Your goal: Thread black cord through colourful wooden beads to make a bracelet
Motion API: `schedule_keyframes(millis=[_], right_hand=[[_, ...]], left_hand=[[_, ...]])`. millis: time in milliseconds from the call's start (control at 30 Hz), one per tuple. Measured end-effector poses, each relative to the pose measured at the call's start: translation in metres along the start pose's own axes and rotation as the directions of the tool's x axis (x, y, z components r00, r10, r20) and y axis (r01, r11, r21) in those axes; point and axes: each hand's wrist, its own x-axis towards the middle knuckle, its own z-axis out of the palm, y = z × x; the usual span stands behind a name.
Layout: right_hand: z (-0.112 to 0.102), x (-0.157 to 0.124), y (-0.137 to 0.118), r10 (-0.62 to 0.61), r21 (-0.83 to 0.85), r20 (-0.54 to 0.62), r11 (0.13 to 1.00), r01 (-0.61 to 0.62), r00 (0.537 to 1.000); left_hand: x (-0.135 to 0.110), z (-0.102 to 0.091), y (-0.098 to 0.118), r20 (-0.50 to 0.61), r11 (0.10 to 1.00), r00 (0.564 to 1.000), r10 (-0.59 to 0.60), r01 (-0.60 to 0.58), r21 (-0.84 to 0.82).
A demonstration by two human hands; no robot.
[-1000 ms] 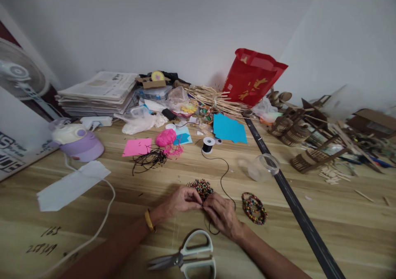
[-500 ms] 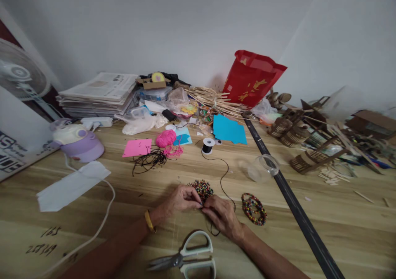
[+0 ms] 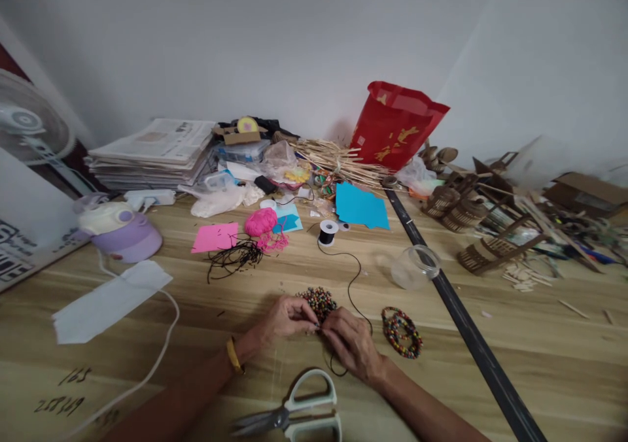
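Observation:
My left hand [image 3: 285, 318] and my right hand [image 3: 351, 342] meet fingertip to fingertip on the wooden table [image 3: 515, 311], both pinched shut at the near edge of a heap of small coloured beads [image 3: 318, 299]. What the pinched fingers hold is too small to name. A thin black cord [image 3: 351, 284] runs from a black spool [image 3: 326, 232] down to my right hand and loops below it. A coil of strung beads [image 3: 401, 331] lies just right of my right hand. White-handled scissors [image 3: 294, 414] lie near the front edge.
A clear plastic jar [image 3: 416, 267] lies on its side by a long black rail [image 3: 466, 327]. Behind are a pink yarn ball [image 3: 261, 222], tangled black cord [image 3: 233, 258], pink paper [image 3: 214, 237], blue paper [image 3: 360, 206], newspapers [image 3: 152, 151], a red bag [image 3: 395, 126], wooden craft pieces [image 3: 485, 226].
Both hands stay pinched together at the bead heap, with only slight finger shifts. The view has drifted a little, so everything sits slightly left.

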Motion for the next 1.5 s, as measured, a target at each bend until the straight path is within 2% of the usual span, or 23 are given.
schedule_keyframes(millis=[567, 867, 1300, 1500], right_hand=[[0.001, -0.002, 0.001, 0.039, -0.022, 0.038, 0.999, -0.039, 0.998], [0.003, -0.004, 0.002, 0.046, -0.015, 0.041, 0.999, -0.046, 0.998], [0.001, -0.001, 0.0, 0.014, 0.003, 0.033, 1.0, -0.014, 0.999], [0.002, 0.001, 0.0, -0.025, 0.061, 0.012, 0.998, 0.024, 1.0]], left_hand=[[0.0, -0.001, -0.003, 0.01, 0.999, 0.999, 0.032, -0.032, -0.005], [0.001, -0.001, -0.007, 0.026, 1.0, 1.0, 0.013, -0.013, -0.007], [0.001, 0.001, -0.009, 0.045, 1.0, 0.999, 0.03, -0.03, -0.006], [0.001, 0.0, -0.01, 0.061, 0.999, 0.998, 0.03, -0.029, -0.014]])
